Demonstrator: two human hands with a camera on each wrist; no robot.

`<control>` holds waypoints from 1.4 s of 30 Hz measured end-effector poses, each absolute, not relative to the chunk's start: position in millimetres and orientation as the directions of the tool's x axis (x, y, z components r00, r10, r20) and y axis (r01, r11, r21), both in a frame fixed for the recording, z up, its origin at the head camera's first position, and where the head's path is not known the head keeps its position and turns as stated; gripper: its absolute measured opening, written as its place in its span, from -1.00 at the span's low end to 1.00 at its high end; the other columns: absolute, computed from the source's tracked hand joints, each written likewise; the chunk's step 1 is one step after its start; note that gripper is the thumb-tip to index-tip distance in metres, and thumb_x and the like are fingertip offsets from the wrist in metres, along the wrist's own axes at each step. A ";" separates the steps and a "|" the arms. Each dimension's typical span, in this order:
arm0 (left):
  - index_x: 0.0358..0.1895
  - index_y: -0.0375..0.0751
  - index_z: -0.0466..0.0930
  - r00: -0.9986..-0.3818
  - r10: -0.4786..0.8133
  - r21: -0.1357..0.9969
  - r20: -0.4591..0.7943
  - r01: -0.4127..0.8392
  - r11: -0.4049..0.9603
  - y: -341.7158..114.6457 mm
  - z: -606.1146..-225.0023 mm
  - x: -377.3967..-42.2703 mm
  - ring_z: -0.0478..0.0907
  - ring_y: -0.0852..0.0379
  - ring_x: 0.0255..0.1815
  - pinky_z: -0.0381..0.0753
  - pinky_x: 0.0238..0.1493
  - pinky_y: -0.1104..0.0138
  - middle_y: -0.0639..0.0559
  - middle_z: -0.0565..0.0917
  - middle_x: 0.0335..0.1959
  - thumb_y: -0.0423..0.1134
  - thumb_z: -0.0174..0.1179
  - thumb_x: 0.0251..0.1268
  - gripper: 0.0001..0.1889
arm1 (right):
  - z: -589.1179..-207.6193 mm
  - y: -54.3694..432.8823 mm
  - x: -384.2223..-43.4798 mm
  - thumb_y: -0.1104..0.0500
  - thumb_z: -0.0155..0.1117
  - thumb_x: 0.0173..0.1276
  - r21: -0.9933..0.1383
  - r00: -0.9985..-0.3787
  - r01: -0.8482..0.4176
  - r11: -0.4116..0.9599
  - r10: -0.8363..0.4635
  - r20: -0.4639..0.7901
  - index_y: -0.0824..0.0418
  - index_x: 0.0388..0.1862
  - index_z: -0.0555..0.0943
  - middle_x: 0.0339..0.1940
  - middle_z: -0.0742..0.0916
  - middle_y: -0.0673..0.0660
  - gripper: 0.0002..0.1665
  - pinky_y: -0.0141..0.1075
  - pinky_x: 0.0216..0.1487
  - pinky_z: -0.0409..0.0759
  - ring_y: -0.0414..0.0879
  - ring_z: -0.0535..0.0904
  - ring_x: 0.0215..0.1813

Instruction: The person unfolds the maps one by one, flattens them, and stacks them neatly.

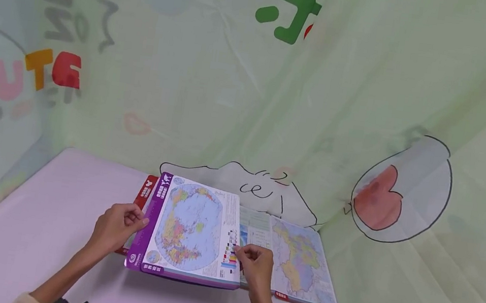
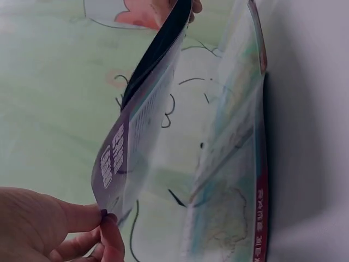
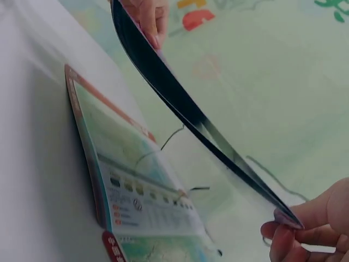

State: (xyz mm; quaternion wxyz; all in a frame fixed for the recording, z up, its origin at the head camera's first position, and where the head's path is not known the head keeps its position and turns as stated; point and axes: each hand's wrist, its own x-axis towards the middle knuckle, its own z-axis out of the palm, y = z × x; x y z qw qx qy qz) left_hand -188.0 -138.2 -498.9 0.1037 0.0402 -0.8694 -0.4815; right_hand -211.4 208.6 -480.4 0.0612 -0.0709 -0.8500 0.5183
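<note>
A purple-edged world map (image 1: 191,229) is held up in front of me, tilted, above the table. My left hand (image 1: 116,227) pinches its purple left edge between thumb and fingers, as the left wrist view shows at the map's corner (image 2: 112,164). My right hand (image 1: 256,266) pinches the opposite edge. Seen edge-on in the right wrist view, the map (image 3: 180,101) bows and shows a gap between layers. Beneath it lies a red-edged map (image 1: 304,262), spread flat, partly covered by the purple one.
The pale table (image 1: 76,191) carries the red-edged map. A light green curtain (image 1: 323,105) with printed letters and drawings hangs behind and to the right, close to the table's far edge.
</note>
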 end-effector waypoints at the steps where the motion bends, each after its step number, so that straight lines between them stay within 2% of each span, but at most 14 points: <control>1: -0.19 -0.29 0.75 -0.974 -0.173 0.846 0.143 0.029 0.532 -137.3 -502.5 -192.0 0.59 0.11 -0.37 0.51 -0.32 0.38 -0.03 0.76 -0.41 -0.24 0.48 0.42 -0.83 | -484.5 209.5 -215.4 0.19 0.53 0.45 -0.893 -0.981 0.054 0.446 0.189 0.035 0.38 -0.32 0.83 -0.56 0.70 0.09 -0.76 -0.42 -0.52 0.52 -0.14 0.53 -0.52; 6: -0.17 -0.29 0.76 -0.973 -0.182 0.842 0.142 0.022 0.540 -132.0 -518.1 -210.4 0.63 0.11 -0.35 0.53 -0.27 0.35 -0.05 0.78 -0.38 -0.24 0.46 0.43 -0.83 | -503.1 213.2 -233.3 0.20 0.53 0.45 -0.894 -0.973 0.074 0.442 0.231 0.033 0.32 -0.35 0.83 -0.58 0.65 0.02 -0.79 -0.43 -0.52 0.47 -0.15 0.50 -0.52; 13: -0.23 -0.28 0.75 -0.972 -0.195 0.849 0.134 0.011 0.528 -125.2 -536.6 -229.9 0.58 0.12 -0.40 0.44 -0.35 0.31 -0.02 0.75 -0.43 -0.24 0.47 0.42 -0.83 | -521.9 218.1 -252.4 0.21 0.53 0.46 -0.889 -0.966 0.105 0.446 0.259 0.015 0.33 -0.30 0.85 -0.53 0.70 0.07 -0.81 -0.40 -0.47 0.49 -0.11 0.55 -0.48; 18: -0.25 -0.26 0.75 -0.968 -0.222 0.842 0.113 -0.025 0.539 -122.1 -558.2 -243.8 0.58 0.12 -0.41 0.42 -0.34 0.30 -0.03 0.74 -0.44 -0.23 0.47 0.41 -0.84 | -539.6 218.8 -267.7 0.21 0.57 0.40 -0.868 -0.957 0.129 0.479 0.288 0.016 0.31 -0.35 0.85 -0.54 0.68 0.06 -0.83 -0.41 -0.47 0.45 -0.12 0.53 -0.44; 23: -0.27 -0.26 0.75 -0.968 -0.230 0.853 0.105 -0.031 0.521 -117.7 -574.5 -256.7 0.61 0.11 -0.39 0.47 -0.32 0.32 -0.04 0.75 -0.42 -0.24 0.46 0.40 -0.85 | -542.4 216.0 -275.1 0.21 0.56 0.39 -0.836 -0.947 0.167 0.523 0.320 0.011 0.30 -0.36 0.85 -0.51 0.67 0.06 -0.83 -0.35 -0.36 0.41 -0.09 0.51 -0.35; 29: -0.24 -0.30 0.76 -0.963 -0.247 0.853 0.108 -0.038 0.521 -112.8 -579.9 -260.0 0.59 0.11 -0.42 0.49 -0.36 0.32 -0.07 0.75 -0.41 -0.27 0.45 0.40 -0.86 | -544.3 221.5 -275.4 0.22 0.58 0.35 -0.812 -0.942 0.165 0.560 0.334 0.039 0.30 -0.37 0.85 -0.53 0.69 0.06 -0.84 -0.33 -0.33 0.36 -0.10 0.50 -0.39; 37: -0.24 -0.36 0.74 -0.952 -0.269 0.832 0.144 -0.031 0.554 -124.6 -586.1 -256.7 0.59 0.07 -0.43 0.47 -0.35 0.31 -0.11 0.74 -0.43 -0.30 0.44 0.41 -0.85 | -551.5 285.4 -291.4 0.11 0.55 0.39 -0.753 -0.916 0.212 0.623 0.396 0.069 0.27 -0.32 0.87 -0.45 0.72 0.09 -0.78 -0.23 -0.21 0.33 -0.04 0.52 -0.34; 42: -0.22 -0.40 0.72 -0.945 -0.293 0.815 0.144 -0.055 0.577 -143.0 -585.1 -251.9 0.62 0.02 -0.39 0.52 -0.31 0.27 -0.19 0.76 -0.39 -0.30 0.42 0.45 -0.82 | -545.5 348.4 -294.9 0.12 0.56 0.32 -0.687 -0.892 0.193 0.700 0.416 0.174 0.33 -0.38 0.85 -0.51 0.76 0.14 -0.74 -0.21 -0.32 0.32 -0.05 0.52 -0.43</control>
